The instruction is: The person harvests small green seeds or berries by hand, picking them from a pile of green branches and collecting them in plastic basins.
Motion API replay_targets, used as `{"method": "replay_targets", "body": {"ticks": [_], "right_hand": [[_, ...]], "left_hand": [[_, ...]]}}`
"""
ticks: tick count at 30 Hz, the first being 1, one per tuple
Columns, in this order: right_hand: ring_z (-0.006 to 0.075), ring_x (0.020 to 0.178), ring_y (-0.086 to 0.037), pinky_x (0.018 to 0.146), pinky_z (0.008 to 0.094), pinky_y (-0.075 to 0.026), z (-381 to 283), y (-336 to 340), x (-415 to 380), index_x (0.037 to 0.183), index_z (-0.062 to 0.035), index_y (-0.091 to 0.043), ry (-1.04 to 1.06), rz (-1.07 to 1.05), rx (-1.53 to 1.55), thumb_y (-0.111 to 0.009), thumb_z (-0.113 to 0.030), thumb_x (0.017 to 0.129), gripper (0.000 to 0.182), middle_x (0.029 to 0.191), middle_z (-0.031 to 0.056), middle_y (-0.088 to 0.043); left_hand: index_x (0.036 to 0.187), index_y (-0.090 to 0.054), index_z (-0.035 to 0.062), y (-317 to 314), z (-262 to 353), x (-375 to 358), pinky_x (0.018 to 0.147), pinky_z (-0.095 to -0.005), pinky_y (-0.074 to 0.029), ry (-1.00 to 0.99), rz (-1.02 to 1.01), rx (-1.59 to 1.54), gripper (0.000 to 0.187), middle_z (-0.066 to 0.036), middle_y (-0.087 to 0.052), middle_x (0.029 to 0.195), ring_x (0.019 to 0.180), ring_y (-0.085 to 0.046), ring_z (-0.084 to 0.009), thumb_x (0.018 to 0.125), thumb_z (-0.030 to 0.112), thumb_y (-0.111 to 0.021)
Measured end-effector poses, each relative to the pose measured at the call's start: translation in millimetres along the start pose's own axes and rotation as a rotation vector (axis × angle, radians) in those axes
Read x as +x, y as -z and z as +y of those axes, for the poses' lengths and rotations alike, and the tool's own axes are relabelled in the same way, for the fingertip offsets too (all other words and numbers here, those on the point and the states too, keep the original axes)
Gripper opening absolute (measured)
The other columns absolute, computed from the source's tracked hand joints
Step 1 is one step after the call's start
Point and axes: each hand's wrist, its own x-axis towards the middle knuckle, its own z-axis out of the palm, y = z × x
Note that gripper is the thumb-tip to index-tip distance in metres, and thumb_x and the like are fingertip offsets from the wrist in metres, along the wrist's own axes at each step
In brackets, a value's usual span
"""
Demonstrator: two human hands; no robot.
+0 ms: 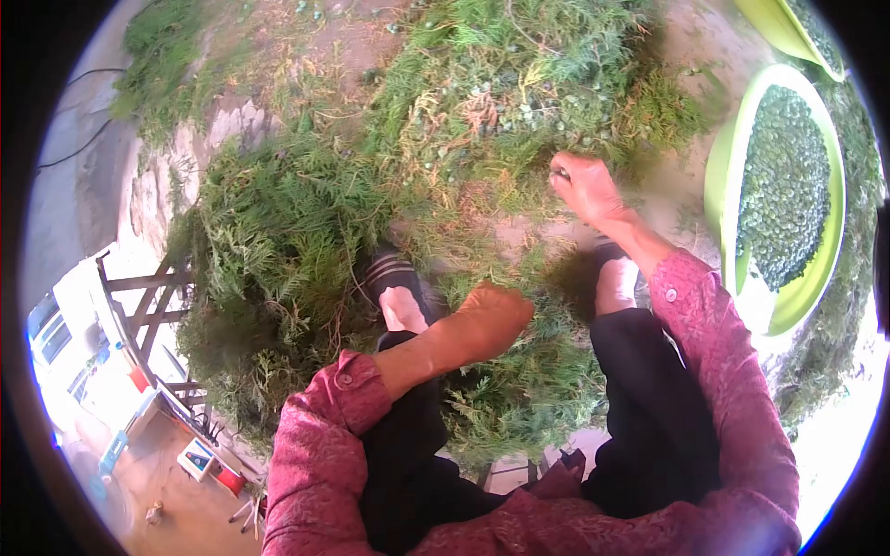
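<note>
My left hand (pixel 491 320) is closed, its back towards me, low over cut evergreen sprigs (pixel 538 389) between my feet. Whatever its fingers hold is hidden. My right hand (pixel 586 188) is curled shut in front of my right foot, at the near edge of a heap of cypress-like branches (pixel 528 83) bearing small bluish-green cones. Something small and dark shows between its fingers, too small to name. To the right stands a light green basin (pixel 716 190), holding a mass of small green cones (pixel 783 185).
A large pile of leafy branches (pixel 278 222) lies left of my left foot. Part of a second green basin (pixel 777 28) shows at the upper right. A dark wooden frame (pixel 144 306) and a small white box (pixel 196 459) are at the lower left.
</note>
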Motion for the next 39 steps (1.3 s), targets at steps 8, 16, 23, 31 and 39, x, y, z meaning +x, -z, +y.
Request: {"method": "replay_targets", "body": {"ticks": [8, 16, 23, 31, 39], "right_hand": [[0.0156, 0.063, -0.061, 0.047, 0.0295, -0.044, -11, 23, -6, 0.081, -0.0051, -0.053, -0.541, -0.433, 0.483, -0.060, -0.012, 0.080, 0.009, 0.067, 0.0065, -0.059], [0.0129, 0.076, -0.062, 0.057, 0.0200, -0.049, -40, 45, -22, 0.094, -0.0035, -0.055, -0.610, -0.799, 1.328, -0.064, -0.020, 0.078, 0.024, 0.090, 0.0066, -0.060], [0.0096, 0.070, -0.058, 0.056, 0.0204, -0.046, -51, 32, -19, 0.092, -0.0041, -0.057, -0.538, -0.860, 1.086, -0.064, -0.028, 0.080, 0.028, 0.082, 0.0017, -0.059], [0.0086, 0.067, -0.057, 0.057, 0.0210, -0.045, -45, 22, -42, 0.086, -0.0063, -0.058, -0.577, -0.859, 1.023, -0.062, -0.030, 0.082, 0.024, 0.076, -0.0001, -0.058], [0.0085, 0.066, -0.057, 0.057, 0.0212, -0.045, -45, 16, -43, 0.085, -0.0063, -0.058, -0.563, -0.842, 0.967, -0.062, -0.032, 0.081, 0.026, 0.076, 0.0004, -0.059]], "left_hand": [[0.077, -0.056, 0.0033, -4, -26, -11, 0.061, -0.0381, -0.048, 0.001, 0.087, 0.128, 0.012, -0.015, -0.057, 0.078, 0.074, -0.060, -0.0291, 0.070, 0.013, -0.058], [0.122, -0.043, 0.0119, 40, -131, -41, 0.087, -0.0461, -0.039, 0.562, 0.752, 0.272, 0.067, -0.019, -0.035, 0.128, 0.111, -0.039, -0.0379, 0.063, 0.022, -0.073], [0.124, -0.036, 0.0146, 25, -163, -43, 0.083, -0.0443, -0.039, 0.783, 0.643, 0.343, 0.075, -0.014, -0.042, 0.120, 0.106, -0.043, -0.0339, 0.061, 0.024, -0.075], [0.106, -0.051, 0.0084, -12, -178, -94, 0.079, -0.0418, -0.039, 0.818, 0.721, 0.297, 0.045, -0.010, -0.055, 0.098, 0.097, -0.049, -0.0281, 0.066, 0.020, -0.069], [0.073, -0.054, 0.0078, -42, -204, -120, 0.070, -0.0410, -0.043, 0.680, 0.758, 0.378, 0.006, -0.009, -0.053, 0.079, 0.081, -0.050, -0.0304, 0.068, 0.008, -0.057]]}}
